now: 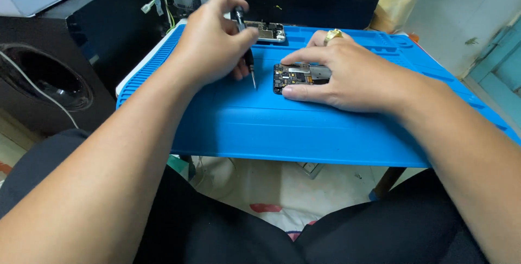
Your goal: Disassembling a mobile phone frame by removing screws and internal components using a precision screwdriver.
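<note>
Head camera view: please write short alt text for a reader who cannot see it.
A left hand holds a small screwdriver upright beside an opened phone, which the right hand steadies on a blue work mat. Another phone part lies behind.

Screwdriver (247, 58) beside held phone board (293, 75)
</note>
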